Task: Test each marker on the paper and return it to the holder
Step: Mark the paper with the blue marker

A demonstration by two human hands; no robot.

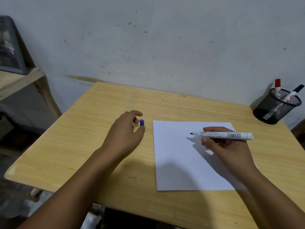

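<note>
Now | right hand (226, 144) pinches uncapped marker (226, 135), tip at 9 o'clock over paper (181, 171), ready to test | left hand (127, 129) pinches blue cap (142, 122), kept aside for recapping

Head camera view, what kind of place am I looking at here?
Probably a plain home or workshop study corner, not a tidy office. A small wooden table stands against a scuffed, marked wall, with a mesh holder of markers in one corner and a rough wooden shelf beside it.
</note>
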